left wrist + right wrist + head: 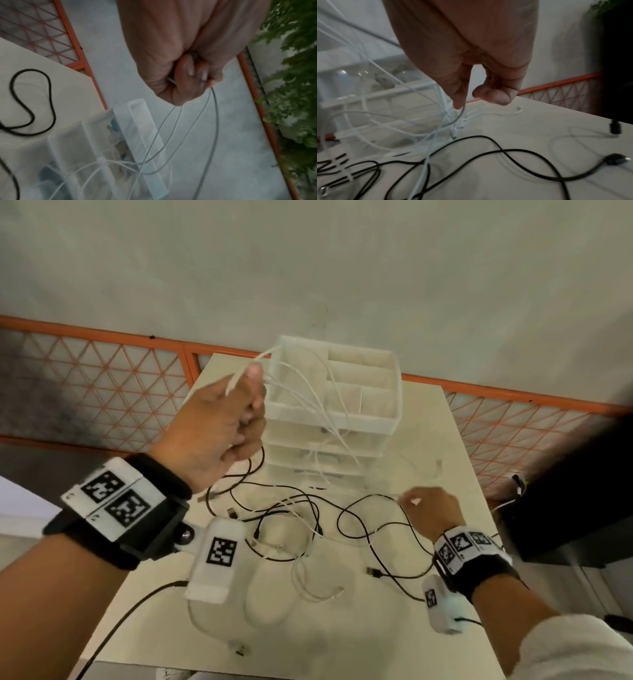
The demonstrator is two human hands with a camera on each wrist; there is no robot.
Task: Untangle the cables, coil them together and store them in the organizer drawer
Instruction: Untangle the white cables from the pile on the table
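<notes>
The left hand is raised above the surface, its grip clamped on a bunch of white cables that are trailing down past the clear organizer just beyond it. Lower and to the right, the right hand is pinching what looks like a thin white strand. Below both grips, black cables are lying tangled with more white ones.

The left hand fills the upper middle of the frame, its fingers curled around thin white cables that hang down to the clear plastic organizer at the lower left. A black cable loops on the worktop at the left.
</notes>
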